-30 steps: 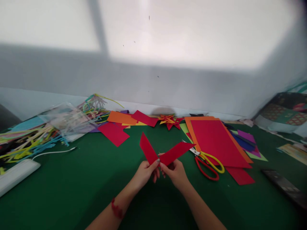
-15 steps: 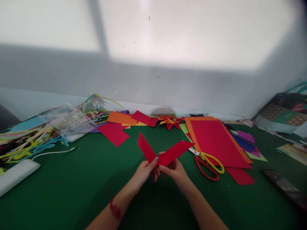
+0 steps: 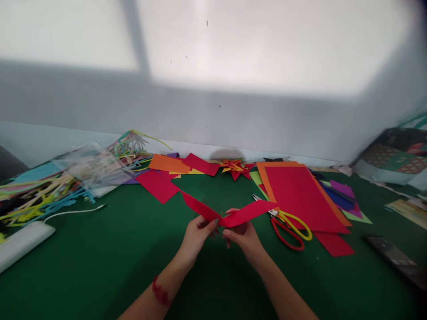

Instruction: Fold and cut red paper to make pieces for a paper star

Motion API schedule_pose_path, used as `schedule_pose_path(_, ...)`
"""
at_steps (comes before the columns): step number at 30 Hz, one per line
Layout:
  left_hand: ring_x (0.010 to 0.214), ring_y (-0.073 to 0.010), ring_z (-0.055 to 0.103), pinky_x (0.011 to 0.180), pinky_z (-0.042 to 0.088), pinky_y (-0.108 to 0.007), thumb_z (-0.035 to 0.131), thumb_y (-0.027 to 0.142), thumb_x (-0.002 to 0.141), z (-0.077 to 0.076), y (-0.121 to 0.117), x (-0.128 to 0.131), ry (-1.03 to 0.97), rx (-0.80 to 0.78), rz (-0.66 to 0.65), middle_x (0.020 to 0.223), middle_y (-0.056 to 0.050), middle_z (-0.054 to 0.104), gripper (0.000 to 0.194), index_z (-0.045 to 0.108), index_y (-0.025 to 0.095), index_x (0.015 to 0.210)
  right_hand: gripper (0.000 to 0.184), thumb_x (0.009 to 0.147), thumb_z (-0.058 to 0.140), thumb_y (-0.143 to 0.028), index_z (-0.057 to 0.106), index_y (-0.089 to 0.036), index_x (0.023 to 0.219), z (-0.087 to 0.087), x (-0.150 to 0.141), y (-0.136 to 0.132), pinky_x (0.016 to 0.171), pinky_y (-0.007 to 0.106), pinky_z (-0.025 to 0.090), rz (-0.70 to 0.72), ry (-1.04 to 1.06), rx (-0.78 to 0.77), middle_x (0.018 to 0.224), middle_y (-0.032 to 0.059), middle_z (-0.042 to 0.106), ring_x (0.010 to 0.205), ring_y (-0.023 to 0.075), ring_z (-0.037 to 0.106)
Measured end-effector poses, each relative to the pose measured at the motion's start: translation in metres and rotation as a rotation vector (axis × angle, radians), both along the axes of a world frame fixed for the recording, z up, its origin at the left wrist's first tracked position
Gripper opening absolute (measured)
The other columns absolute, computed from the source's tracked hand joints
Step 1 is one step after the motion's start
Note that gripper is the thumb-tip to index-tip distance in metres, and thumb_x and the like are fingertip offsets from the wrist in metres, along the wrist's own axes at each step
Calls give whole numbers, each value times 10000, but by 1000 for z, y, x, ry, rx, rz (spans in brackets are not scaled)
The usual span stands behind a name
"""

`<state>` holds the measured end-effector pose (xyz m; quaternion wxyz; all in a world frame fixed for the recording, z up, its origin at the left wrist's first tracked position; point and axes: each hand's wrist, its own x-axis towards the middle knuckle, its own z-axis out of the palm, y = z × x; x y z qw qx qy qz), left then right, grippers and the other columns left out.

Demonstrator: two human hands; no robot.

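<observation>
A folded strip of red paper [image 3: 248, 212] is held up above the green table, its two arms spreading left and right in a wide V. My left hand [image 3: 199, 233] pinches the left arm close to the fold, thumb on the near side. Around the right arm, also near the fold, my right hand [image 3: 243, 233] is closed, with some fingers hidden behind the paper. The strip's right tip overlaps the blades of the scissors [image 3: 293, 226], which lie on the table with one yellow and one red handle loop.
Red and orange sheets [image 3: 296, 195] lie stacked at the right, near a dark phone [image 3: 395, 258]. Folded paper stars [image 3: 235, 168] rest by the wall. Loose red paper [image 3: 158, 186], colourful strips [image 3: 73, 198] and a white power strip [image 3: 26, 244] lie leftward.
The strip's two arms have tilted lower and spread wider apart. My hands have shifted slightly and turned with the paper, still gripping it near the fold.
</observation>
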<state>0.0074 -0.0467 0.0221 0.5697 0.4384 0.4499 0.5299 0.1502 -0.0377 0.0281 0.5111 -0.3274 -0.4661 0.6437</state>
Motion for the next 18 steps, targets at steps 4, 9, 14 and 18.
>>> schedule_pose_path(4,534,-100,523,484,376,-193,585,347,724,4,-2,2,-109,-71,-49,601,7,565,218,556,138,780,242,622,693,-271,492,-197,734,-1,4,1,374,179,407,-12,-61,36,529,-64,520,424,79,494)
schedule_pose_path(9,534,-111,550,464,380,-191,515,448,746,1,-3,3,-167,-206,-149,647,-24,598,308,526,142,772,185,633,686,-263,544,-190,724,-6,9,2,416,197,424,-18,-152,70,600,-32,562,496,103,530)
schedule_pose_path(14,451,-99,517,459,384,-206,466,475,766,-1,-4,3,-173,-219,-228,528,-7,553,359,510,134,664,162,663,642,-318,592,-192,751,-11,13,2,473,231,444,3,-195,170,677,4,576,546,130,546)
schedule_pose_path(18,404,-71,452,459,379,-198,540,403,743,1,-2,1,-178,-164,-154,461,45,481,296,476,149,606,180,686,606,-347,602,-199,788,-11,15,3,569,259,453,6,-222,193,775,38,605,688,178,569)
